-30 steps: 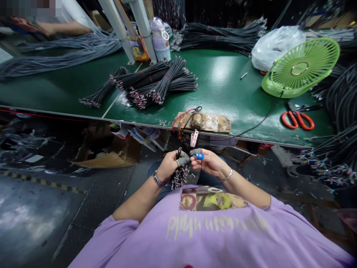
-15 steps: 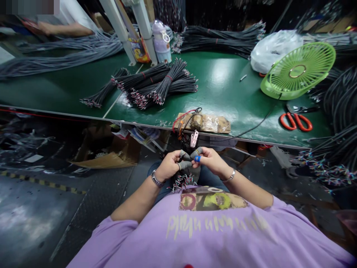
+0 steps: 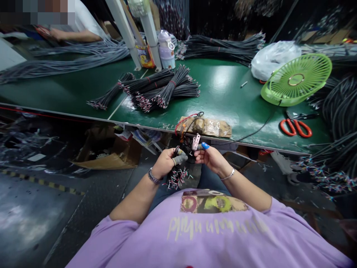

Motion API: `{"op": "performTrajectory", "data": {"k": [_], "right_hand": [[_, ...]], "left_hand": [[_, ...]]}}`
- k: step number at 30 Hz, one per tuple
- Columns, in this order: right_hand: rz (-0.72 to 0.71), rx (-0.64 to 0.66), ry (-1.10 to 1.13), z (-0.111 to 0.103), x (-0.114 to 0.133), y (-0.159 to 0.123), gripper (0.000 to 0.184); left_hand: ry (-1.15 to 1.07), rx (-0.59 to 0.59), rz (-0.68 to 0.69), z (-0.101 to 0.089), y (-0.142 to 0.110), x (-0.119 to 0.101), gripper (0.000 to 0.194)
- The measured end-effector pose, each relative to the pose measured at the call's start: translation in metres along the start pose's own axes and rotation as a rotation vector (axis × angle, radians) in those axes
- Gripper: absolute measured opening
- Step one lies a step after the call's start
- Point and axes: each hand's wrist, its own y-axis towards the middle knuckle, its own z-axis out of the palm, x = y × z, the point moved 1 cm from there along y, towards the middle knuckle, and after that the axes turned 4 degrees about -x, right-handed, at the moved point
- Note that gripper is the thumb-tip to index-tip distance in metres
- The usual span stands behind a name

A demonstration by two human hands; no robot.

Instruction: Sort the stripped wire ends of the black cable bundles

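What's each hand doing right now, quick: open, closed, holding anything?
Left hand: closed, holding a bundle of wires.
Right hand: partly curled beside the small pink piece; whether it grips anything cannot be told.

One held wire bundle (image 3: 178, 178), one fan (image 3: 296, 79)

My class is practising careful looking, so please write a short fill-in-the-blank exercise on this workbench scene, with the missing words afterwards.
1. The bunch of wires is held in the person's ____ hand.
2. The right hand wears a grey finger cover and another one coloured ____.
3. The fan on the table is ____ in colour.
4. In the picture, the scissors lie to the ____ of the bottle.

Missing words: left; blue; green; right.
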Motion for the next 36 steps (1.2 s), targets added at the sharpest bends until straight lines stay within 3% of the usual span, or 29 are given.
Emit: {"op": "performTrajectory", "data": {"k": [4, 10, 18, 28, 36], "right_hand": [[0.043, -0.025, -0.004, 0.007, 0.008, 0.014, 0.051], [0.021, 0.002, 0.119, 0.013, 0.006, 0.022, 0.033], [0.041, 0.005, 0.252, 0.013, 0.005, 0.024, 0.020], [0.040, 0.023, 0.266, 0.016, 0.005, 0.019, 0.031], [0.154, 0.061, 0.301, -0.002, -0.005, 0.007, 0.037]], "left_hand": [[-0.096, 0.022, -0.049, 0.006, 0.004, 0.001, 0.032], [-0.144, -0.080, -0.032, 0.013, 0.009, 0.011, 0.032], [-0.132, -0.080, -0.058, 0.017, 0.011, 0.010, 0.033], [-0.122, -0.054, -0.069, 0.019, 0.012, 0.013, 0.031], [-0.096, -0.025, -0.072, 0.021, 0.004, 0.013, 0.035]]}}
